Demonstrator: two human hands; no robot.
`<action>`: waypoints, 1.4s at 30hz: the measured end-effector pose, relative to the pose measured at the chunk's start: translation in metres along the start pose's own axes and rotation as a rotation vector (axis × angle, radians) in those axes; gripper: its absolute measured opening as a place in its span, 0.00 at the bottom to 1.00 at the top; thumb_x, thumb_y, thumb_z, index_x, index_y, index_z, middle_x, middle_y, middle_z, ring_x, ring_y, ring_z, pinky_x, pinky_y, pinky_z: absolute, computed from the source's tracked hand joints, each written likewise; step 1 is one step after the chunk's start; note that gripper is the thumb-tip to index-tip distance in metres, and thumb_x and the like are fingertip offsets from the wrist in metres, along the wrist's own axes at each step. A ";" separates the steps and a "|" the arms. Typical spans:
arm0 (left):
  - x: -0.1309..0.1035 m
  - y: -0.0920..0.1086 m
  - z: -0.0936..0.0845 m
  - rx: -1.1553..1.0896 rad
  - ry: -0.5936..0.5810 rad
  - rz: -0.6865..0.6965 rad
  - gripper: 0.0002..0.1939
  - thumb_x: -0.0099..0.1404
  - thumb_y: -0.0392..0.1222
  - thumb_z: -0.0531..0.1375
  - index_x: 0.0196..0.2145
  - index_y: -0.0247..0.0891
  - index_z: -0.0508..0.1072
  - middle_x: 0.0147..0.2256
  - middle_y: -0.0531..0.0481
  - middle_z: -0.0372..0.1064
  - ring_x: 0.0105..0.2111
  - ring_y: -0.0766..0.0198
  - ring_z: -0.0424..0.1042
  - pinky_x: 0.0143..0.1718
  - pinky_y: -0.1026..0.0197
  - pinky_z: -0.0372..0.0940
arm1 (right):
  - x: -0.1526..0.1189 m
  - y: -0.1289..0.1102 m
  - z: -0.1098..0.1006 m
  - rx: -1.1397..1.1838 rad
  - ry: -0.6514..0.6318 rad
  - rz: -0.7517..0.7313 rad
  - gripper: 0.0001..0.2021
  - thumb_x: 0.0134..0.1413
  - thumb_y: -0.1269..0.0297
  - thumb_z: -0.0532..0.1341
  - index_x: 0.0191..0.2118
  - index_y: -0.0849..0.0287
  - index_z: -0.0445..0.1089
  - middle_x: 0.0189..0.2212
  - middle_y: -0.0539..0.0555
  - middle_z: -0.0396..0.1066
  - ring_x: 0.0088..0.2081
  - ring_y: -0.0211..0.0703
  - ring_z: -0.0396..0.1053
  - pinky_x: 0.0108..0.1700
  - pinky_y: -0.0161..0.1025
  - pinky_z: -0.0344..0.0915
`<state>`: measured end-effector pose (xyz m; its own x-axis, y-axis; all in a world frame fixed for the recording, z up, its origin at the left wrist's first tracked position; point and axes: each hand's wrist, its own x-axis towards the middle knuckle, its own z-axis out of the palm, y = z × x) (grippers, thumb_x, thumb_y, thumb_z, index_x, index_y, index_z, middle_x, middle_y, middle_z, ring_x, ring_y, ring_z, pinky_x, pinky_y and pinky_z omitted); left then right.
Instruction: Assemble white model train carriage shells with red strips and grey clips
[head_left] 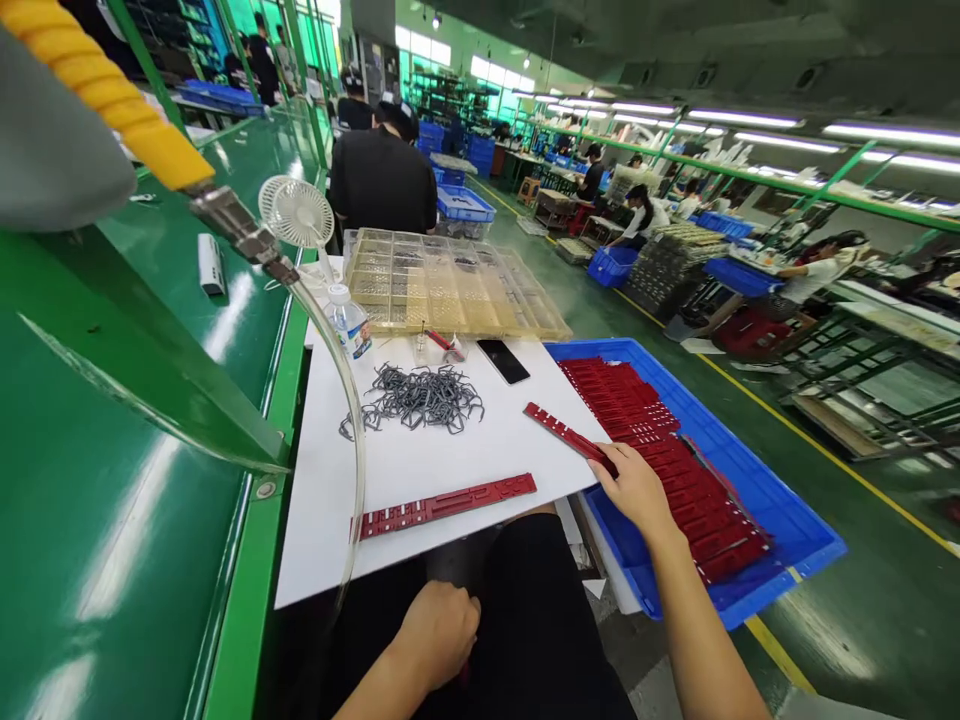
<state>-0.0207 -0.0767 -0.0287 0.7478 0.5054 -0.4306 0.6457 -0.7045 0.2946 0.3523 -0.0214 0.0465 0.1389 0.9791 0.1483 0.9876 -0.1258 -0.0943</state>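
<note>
My right hand [636,488] pinches the near end of one red strip [561,430], angled forward-left. The second strip [450,504] lies crosswise on the surface [319,530], ahead of my nearer left hand [439,628], curled closed, contents hidden.

Phone [503,361] on table [465,440], left of bin [806,540].

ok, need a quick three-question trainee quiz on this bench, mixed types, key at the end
1. True or false: the right hand holds one end of a red strip.
2. Where is the left hand?
A) on the phone
B) over the lap
C) in the blue bin
3. Fill in the colour: the pile of bent pieces on the white tabletop is ____.

Key: 1 true; 2 B; 3 grey.
</note>
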 end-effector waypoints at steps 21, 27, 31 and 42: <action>0.001 -0.007 -0.001 0.082 -0.030 -0.043 0.19 0.73 0.50 0.66 0.50 0.31 0.85 0.43 0.25 0.84 0.45 0.34 0.86 0.44 0.41 0.79 | 0.184 -0.073 -0.018 0.085 0.009 0.138 0.15 0.69 0.58 0.64 0.48 0.68 0.77 0.53 0.78 0.77 0.55 0.67 0.76 0.56 0.54 0.70; 0.008 -0.009 0.011 0.059 -0.058 -0.049 0.19 0.72 0.50 0.67 0.50 0.31 0.86 0.41 0.26 0.84 0.42 0.36 0.86 0.41 0.45 0.77 | 0.147 -0.101 0.027 0.421 0.139 -0.119 0.30 0.74 0.40 0.49 0.25 0.54 0.64 0.25 0.56 0.69 0.32 0.47 0.68 0.39 0.42 0.69; 0.011 -0.008 0.019 0.039 -0.062 -0.074 0.18 0.72 0.47 0.68 0.51 0.31 0.85 0.42 0.27 0.84 0.42 0.38 0.86 0.40 0.48 0.74 | 0.133 -0.113 0.053 0.603 0.100 -0.209 0.37 0.66 0.25 0.48 0.20 0.51 0.43 0.18 0.48 0.43 0.23 0.38 0.47 0.26 0.40 0.51; 0.009 -0.007 0.012 -0.120 -0.061 -0.136 0.17 0.70 0.46 0.73 0.48 0.28 0.84 0.43 0.26 0.83 0.46 0.36 0.85 0.46 0.41 0.77 | 0.131 -0.112 0.053 0.670 0.106 -0.264 0.35 0.64 0.32 0.57 0.18 0.52 0.45 0.20 0.47 0.39 0.25 0.37 0.42 0.29 0.42 0.44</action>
<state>-0.0204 -0.0737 -0.0451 0.6440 0.5583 -0.5231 0.7567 -0.5653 0.3283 0.2557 0.1297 0.0241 -0.0583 0.9384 0.3405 0.7370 0.2706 -0.6194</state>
